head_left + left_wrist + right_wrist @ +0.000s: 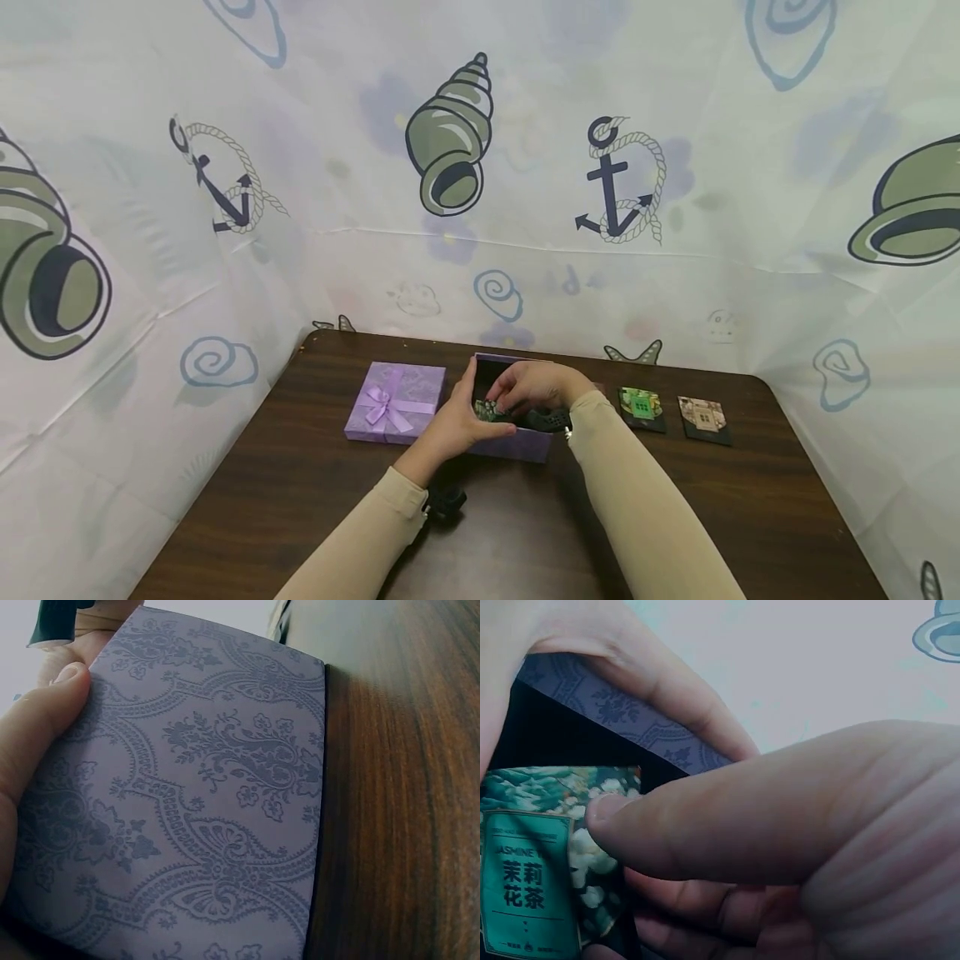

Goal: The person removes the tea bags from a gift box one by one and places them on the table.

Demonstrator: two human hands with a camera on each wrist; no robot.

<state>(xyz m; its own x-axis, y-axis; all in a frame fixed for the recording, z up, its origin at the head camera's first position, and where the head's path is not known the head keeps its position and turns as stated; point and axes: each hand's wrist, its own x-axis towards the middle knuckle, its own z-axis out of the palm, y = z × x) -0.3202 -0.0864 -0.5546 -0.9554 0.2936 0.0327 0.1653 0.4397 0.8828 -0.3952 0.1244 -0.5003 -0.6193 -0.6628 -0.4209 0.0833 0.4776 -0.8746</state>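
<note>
A: Packet (489, 411): mid-frame in head view, at the opening of the purple box (513, 447). Right hand (536, 385) pinches one side; left hand (456, 425) grips the box.
B: Handling?
A: Probably light, flexible, slightly slick; best held by an edge, without squeezing.
B: View differences?
A: Right wrist makes the jasmine label (529, 889) legible; head alone shows the bow-topped lid (420, 385), left of centre.
</note>
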